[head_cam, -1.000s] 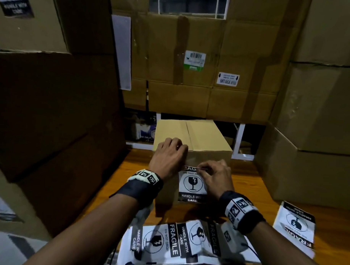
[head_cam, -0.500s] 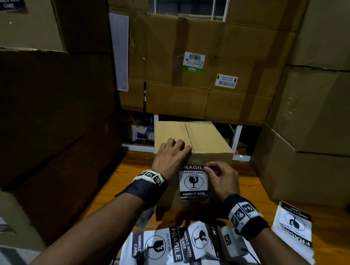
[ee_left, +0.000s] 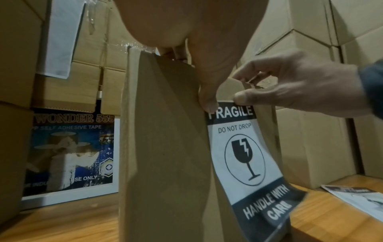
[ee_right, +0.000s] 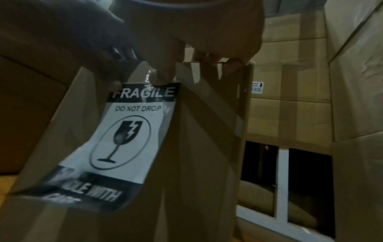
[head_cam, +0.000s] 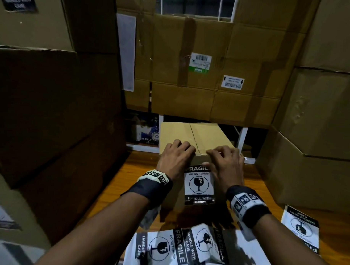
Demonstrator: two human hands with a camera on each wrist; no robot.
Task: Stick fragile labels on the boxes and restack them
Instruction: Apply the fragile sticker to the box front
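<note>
- Head view, nearest: loose pile of white-and-black printed fragile label sheets (head_cam: 178, 249) on the orange-brown wooden table (head_cam: 263, 187); one more separate label sheet (head_cam: 300, 228) lying near the right forearm.
- Left hand (head_cam: 174, 159), dark wristband with a marker cuff; fingers draped over the top front edge of the small brown cardboard box (head_cam: 198, 135); thumb pressing the label's upper left corner, seen in the left wrist view (ee_left: 209, 104).
- Right hand (head_cam: 224, 165), like wristband; fingers curled over the box's top edge, thumb pressing the label's upper right corner (ee_left: 243, 98); neither hand lifts the box.
- White-and-black "FRAGILE / DO NOT DROP / HANDLE WITH CARE" label with broken-glass symbol (head_cam: 199, 184); on the near front face of the small box, upright; top edge held down, lower edge curling away from the cardboard (ee_right: 82, 193).
- Small box stands on the table, closed, centre seam taped.
- Behind it: white shelf frame (head_cam: 242, 138); blue printed adhesive-tape carton (ee_left: 70, 155) to the left rear.
- Farthest: walls of large brown cardboard cartons (head_cam: 202, 70) left, rear and right.
</note>
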